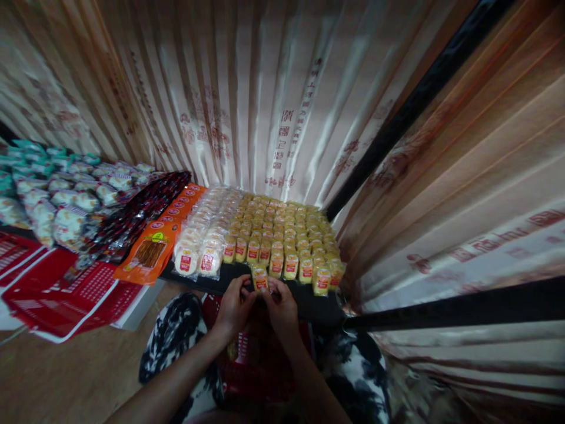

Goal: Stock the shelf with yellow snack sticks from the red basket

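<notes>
A small yellow wrapped snack packet with a red label is held up in front of me at the shelf's front edge. My left hand has its fingers curled in at the packet's left side. From the right, my right hand pinches it with the thumb near its lower edge. Just behind stand tight rows of matching yellow packets. To their left lie rows of round white wrapped snacks with red labels.
Left of these lie an orange snack bag, a pile of dark red packets and white-and-green wrapped packs. A red bag stands on the floor at left. Pleated curtains hang behind, with dark poles on the right.
</notes>
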A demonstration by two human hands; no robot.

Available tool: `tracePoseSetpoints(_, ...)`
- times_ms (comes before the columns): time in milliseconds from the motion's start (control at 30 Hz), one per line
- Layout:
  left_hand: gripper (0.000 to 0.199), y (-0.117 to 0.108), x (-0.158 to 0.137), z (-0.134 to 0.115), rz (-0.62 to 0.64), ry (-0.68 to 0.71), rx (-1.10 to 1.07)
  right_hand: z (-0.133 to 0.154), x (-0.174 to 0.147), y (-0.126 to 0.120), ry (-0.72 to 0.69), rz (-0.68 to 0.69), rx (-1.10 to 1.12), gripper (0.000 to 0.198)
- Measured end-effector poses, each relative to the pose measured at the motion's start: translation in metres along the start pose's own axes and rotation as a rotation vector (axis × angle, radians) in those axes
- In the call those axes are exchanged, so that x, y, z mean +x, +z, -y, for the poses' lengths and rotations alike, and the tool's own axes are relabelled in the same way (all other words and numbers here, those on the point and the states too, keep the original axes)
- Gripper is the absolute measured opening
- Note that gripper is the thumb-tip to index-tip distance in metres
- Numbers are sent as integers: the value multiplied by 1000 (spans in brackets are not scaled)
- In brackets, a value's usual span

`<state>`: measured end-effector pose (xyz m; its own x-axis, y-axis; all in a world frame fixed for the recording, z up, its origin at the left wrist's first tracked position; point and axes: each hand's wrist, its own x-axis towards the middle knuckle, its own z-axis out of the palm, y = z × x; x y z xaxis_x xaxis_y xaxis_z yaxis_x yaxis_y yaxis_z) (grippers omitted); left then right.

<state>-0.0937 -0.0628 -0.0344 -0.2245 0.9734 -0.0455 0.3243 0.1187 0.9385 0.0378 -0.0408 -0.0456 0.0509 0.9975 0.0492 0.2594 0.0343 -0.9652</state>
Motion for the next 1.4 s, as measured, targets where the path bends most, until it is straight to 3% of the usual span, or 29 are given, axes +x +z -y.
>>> tracePoseSetpoints(167,28,16,19,-4,-53,-37,-46,2,12,7,7,-44,-104,30)
tracePoseSetpoints(433,23,20,43,3,-111,34,153,-10,16,8,-318,-152,-444,33)
tracePoseSetpoints(667,24,21,48,-2,-99,41,304,-26,15,12,-331,-107,-400,37)
tracePoseSetpoints(933,22,23,52,-4,-136,63,307,-30,13,10,-360,-74,-304,34)
tracePoseSetpoints(1167,16,36,52,-2,-193,91,295,-30,20,-2,-439,-207,-394,32)
tracePoseSetpoints(1400,9,40,52,5,-186,149,211,-34,22,-11,-477,-192,-442,35)
